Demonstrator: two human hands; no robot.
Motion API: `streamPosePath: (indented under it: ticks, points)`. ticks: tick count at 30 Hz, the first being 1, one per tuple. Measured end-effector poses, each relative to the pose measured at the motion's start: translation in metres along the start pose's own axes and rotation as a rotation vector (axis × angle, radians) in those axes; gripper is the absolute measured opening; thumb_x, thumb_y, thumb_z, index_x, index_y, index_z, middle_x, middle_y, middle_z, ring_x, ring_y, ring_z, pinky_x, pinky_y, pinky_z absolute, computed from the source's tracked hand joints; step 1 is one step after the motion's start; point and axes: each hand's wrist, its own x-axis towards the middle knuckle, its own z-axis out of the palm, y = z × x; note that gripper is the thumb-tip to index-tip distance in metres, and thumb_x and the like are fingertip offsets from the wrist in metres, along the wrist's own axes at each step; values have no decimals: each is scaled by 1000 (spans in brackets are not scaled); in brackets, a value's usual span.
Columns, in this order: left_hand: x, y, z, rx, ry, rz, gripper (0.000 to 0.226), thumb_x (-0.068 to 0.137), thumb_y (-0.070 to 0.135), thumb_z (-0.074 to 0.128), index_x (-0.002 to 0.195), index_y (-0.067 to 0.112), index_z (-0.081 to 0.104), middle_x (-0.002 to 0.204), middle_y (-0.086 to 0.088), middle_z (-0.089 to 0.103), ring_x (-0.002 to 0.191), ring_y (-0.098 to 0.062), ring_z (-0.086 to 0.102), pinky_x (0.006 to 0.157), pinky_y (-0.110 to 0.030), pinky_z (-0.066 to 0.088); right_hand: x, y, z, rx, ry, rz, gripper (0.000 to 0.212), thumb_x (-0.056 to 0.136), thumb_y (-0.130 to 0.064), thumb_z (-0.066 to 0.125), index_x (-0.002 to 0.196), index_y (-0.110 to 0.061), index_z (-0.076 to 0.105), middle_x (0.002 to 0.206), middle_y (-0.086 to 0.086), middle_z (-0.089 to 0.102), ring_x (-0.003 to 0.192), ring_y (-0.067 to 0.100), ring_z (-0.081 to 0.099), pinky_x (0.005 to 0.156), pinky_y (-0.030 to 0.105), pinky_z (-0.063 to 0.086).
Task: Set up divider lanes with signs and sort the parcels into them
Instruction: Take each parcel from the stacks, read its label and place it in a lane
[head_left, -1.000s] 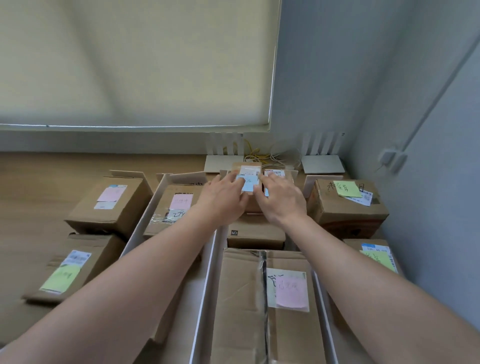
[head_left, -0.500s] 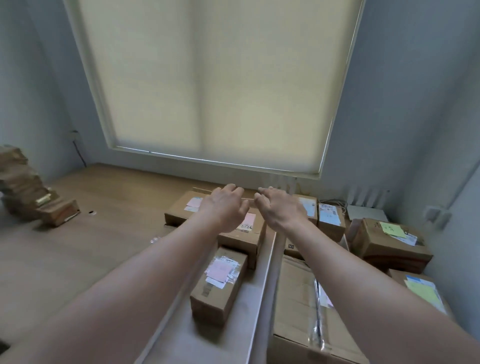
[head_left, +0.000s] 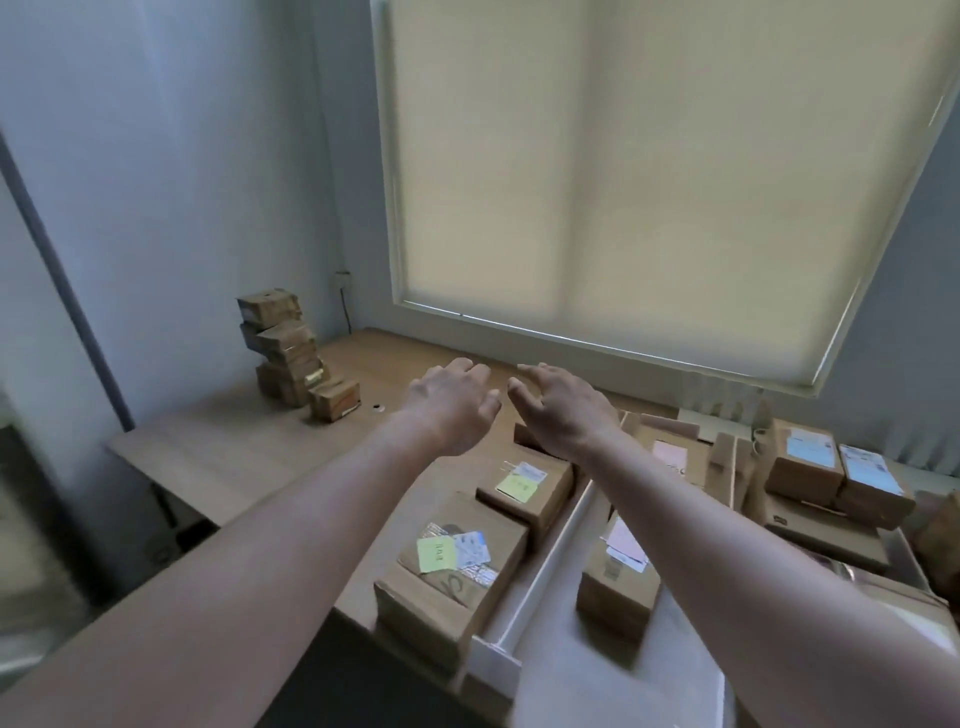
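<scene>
My left hand and my right hand hover side by side above the desk, fingers relaxed, holding nothing. Below them lie cardboard parcels with sticky notes: one with a green note at the near left, another with a yellow-green note behind it. A white divider strip runs between these and a parcel with a pink note. Two parcels with blue labels sit at the far right. A stack of unsorted parcels stands at the far left corner.
The wooden desk stretches left to the wall, with a small round hole near the stack. A window with a drawn blind fills the back. The desk's near edge drops off at the lower left.
Both hands have let go of the blue-labelled parcel at the back and drawn away from it. The view has swung left, bringing the stack of parcels into sight.
</scene>
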Motion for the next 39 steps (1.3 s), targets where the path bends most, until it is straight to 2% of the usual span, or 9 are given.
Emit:
streamPosePath:
  ticks: [7,13,21,27,31,39]
  points:
    - [5,-147,-8,8,5,-150,52,106,49,34,147,19,46,152,-7,46,137,-32,47,110,-50,43,75,-108,77,44,-38,-132,62,101,-65,29,152,-35,45,161,-3,41,148,22,37,116,40,36]
    - [51,-274,12,9,-5,-269,51,106,48,36,149,23,46,151,-3,47,133,-29,49,103,-45,47,177,-182,165,90,-93,-217,60,101,-64,31,151,-35,47,160,-2,42,146,24,40,114,40,38]
    - [115,-424,37,-13,-70,-357,55,105,50,37,153,22,43,155,-3,43,136,-32,47,108,-50,46,295,-266,258,85,-194,-260,59,99,-64,33,148,-35,50,156,-1,48,140,27,48,109,42,44]
    - [184,-535,50,-24,-80,-287,52,103,47,40,148,23,47,149,-4,47,130,-33,50,106,-51,47,378,-328,320,89,-189,-203,59,96,-64,33,144,-35,53,150,-1,54,131,30,55,104,45,48]
    - [230,-605,65,-38,-117,-189,51,102,47,41,147,23,48,148,-3,47,130,-32,49,105,-51,48,423,-356,364,104,-169,-88,54,98,-60,36,140,-34,55,144,1,58,127,31,57,101,46,50]
    - [310,-710,111,-67,-233,-9,43,102,41,44,138,20,53,141,-4,49,125,-33,52,105,-47,46,479,-390,453,139,-181,136,54,98,-56,38,144,-31,53,146,0,56,129,27,55,102,43,48]
